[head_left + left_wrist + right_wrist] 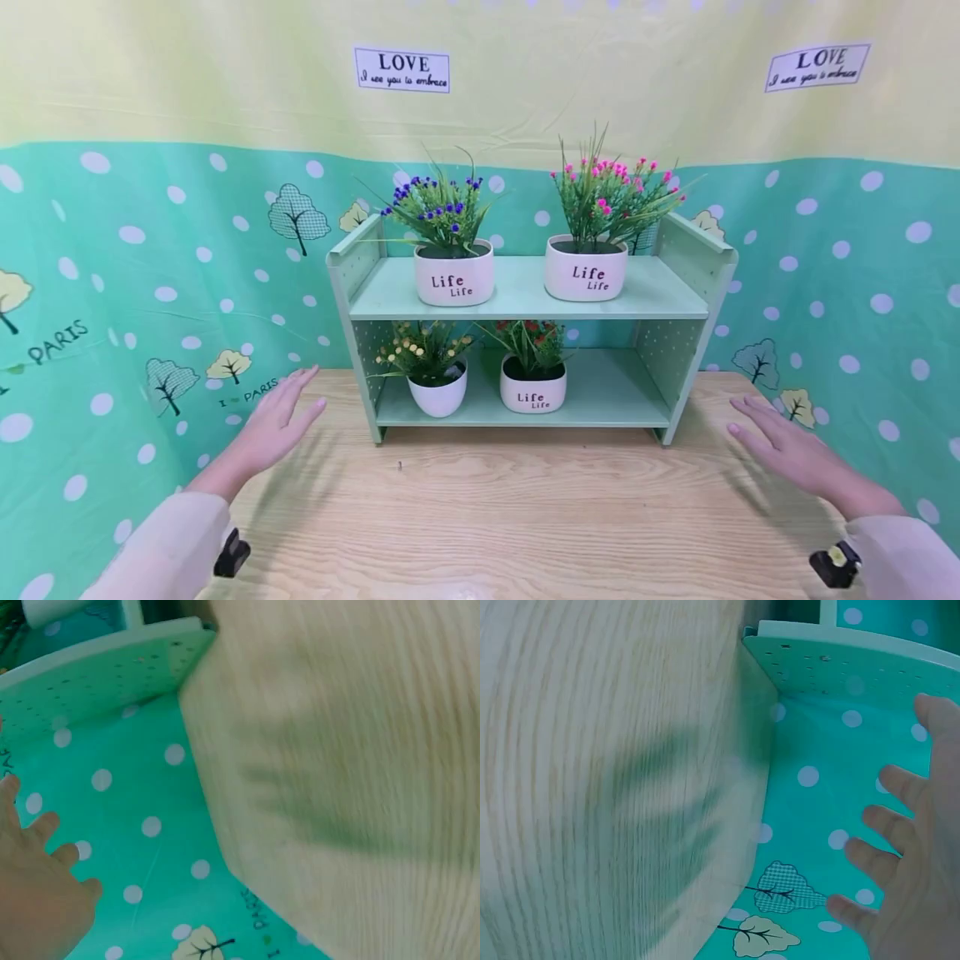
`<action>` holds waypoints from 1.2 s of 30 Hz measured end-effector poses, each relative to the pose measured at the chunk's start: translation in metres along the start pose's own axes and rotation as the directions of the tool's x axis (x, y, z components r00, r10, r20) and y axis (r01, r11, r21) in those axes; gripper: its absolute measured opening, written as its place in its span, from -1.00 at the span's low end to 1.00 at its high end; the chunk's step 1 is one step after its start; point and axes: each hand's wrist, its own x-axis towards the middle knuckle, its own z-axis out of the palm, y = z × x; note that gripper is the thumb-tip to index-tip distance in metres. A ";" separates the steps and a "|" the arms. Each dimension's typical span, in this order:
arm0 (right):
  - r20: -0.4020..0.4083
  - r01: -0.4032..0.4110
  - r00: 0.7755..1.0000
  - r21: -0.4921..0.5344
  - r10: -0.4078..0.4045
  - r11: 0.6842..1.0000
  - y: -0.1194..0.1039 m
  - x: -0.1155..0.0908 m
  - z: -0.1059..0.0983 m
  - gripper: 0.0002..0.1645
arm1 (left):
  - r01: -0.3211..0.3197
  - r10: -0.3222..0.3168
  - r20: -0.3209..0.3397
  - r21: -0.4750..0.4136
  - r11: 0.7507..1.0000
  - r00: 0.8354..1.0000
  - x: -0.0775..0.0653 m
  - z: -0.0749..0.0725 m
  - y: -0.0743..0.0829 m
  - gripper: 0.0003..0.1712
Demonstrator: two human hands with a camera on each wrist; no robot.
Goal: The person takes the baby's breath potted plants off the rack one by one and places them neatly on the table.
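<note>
My left hand (272,427) hovers over the table at the left of a pale green two-tier shelf (525,310), fingers extended and holding nothing. On the other side my right hand (797,454) is likewise raised, its fingers spread in the right wrist view. Neither hand touches the shelf. The upper tier carries a white pot with blue flowers (454,279) and a white pot with pink flowers (587,273). Below are a rounded white pot with pale yellow flowers (438,395) and a white pot with red flowers (533,390). Three pots read "Life".
The shelf stands toward the back of a light wood table (517,517). A green and cream curtain (135,275) with dots and printed trees hangs behind and at both sides. Two "LOVE" labels (402,70) are on it. Black devices (232,553) sit at both wrists.
</note>
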 end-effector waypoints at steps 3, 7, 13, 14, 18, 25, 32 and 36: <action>-0.007 0.016 1.000 0.035 -0.016 0.999 -0.003 0.001 -0.001 -0.25 | 0.025 -0.025 -0.001 -0.072 0.997 1.000 0.005 -0.002 0.007 -0.21; -0.010 0.030 1.000 0.061 -0.029 0.998 -0.006 0.002 -0.002 -0.27 | 0.066 -0.068 -0.009 -0.156 0.985 0.998 0.014 -0.005 0.017 -0.19; -0.022 0.048 0.999 0.074 -0.046 0.996 -0.011 0.004 -0.002 -0.32 | 0.083 -0.106 -0.062 -0.295 0.952 0.993 0.030 -0.006 0.035 -0.17; -0.026 0.049 0.999 0.075 -0.047 0.996 -0.011 0.004 -0.002 -0.33 | 0.080 -0.109 -0.073 -0.327 0.942 0.991 0.033 -0.006 0.038 -0.16; -0.039 0.062 0.997 0.086 -0.059 0.994 -0.015 0.006 -0.002 -0.39 | 0.075 -0.139 -0.112 -0.451 0.890 0.984 0.042 -0.009 0.053 -0.14; -0.042 0.074 0.997 0.084 -0.071 0.994 -0.026 0.008 -0.005 -0.43 | 0.101 -0.247 -0.170 -0.593 0.799 0.954 0.056 -0.013 0.074 -0.08; -0.065 0.114 0.992 0.071 -0.109 0.991 -0.038 0.011 -0.009 -0.45 | 0.094 -0.325 -0.217 -0.686 0.722 0.920 0.071 -0.014 0.088 -0.07; -0.062 0.120 0.991 0.064 -0.116 0.991 -0.045 0.013 -0.012 -0.47 | 0.076 -0.359 -0.243 -0.727 0.682 0.901 0.077 -0.013 0.095 -0.12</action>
